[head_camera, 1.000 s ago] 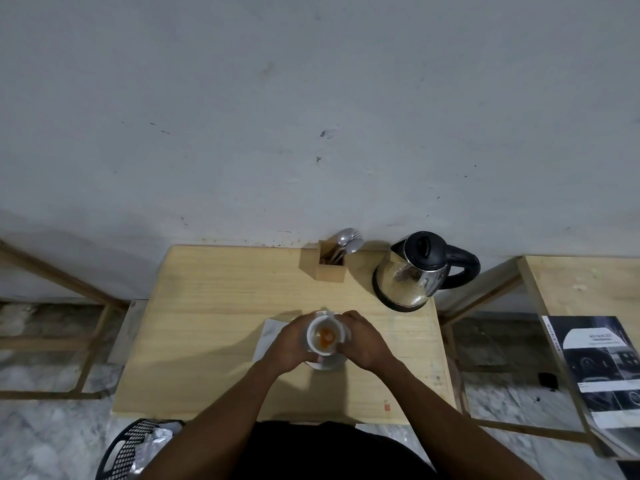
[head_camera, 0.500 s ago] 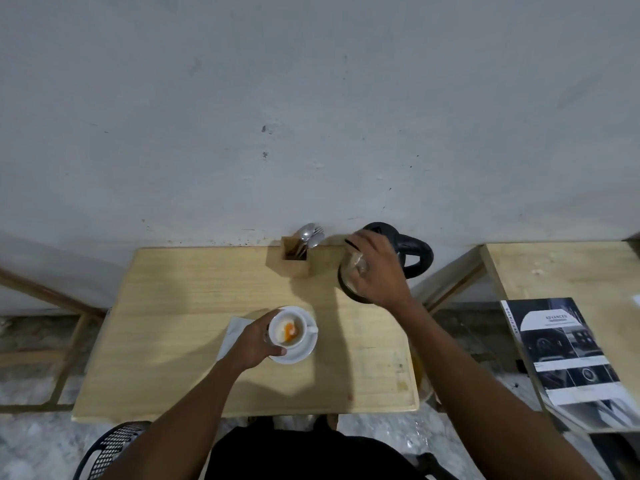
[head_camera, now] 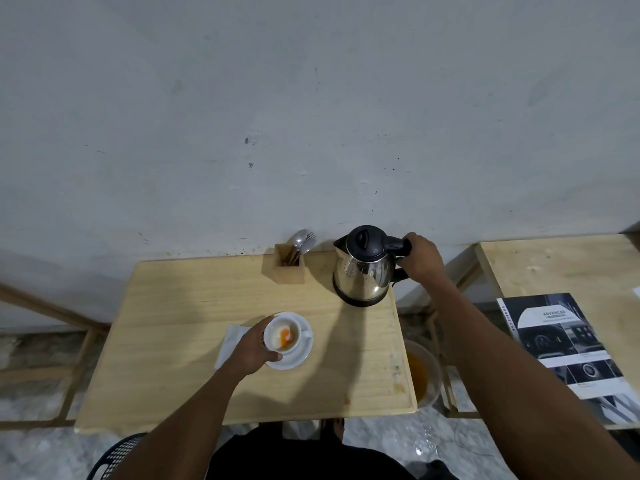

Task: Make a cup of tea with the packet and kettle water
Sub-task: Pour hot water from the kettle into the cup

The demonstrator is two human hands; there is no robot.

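Observation:
A white cup (head_camera: 281, 336) stands on a white saucer (head_camera: 300, 355) near the middle of the wooden table (head_camera: 166, 341). Something orange, which looks like the tea packet (head_camera: 286, 337), lies inside the cup. My left hand (head_camera: 251, 346) grips the cup's left side. A steel kettle (head_camera: 363, 271) with a black lid stands upright at the table's far right corner. My right hand (head_camera: 420, 256) is closed around its black handle.
A wooden holder (head_camera: 289, 265) with spoons and a fork stands left of the kettle by the wall. A white napkin (head_camera: 230, 341) lies under my left hand. A bowl of orange liquid (head_camera: 420, 372) sits below the table's right edge. A second table (head_camera: 554, 268) bears a magazine (head_camera: 568, 344).
My right hand left the cup, reached to the kettle and now grips its handle. My left hand has stayed on the cup.

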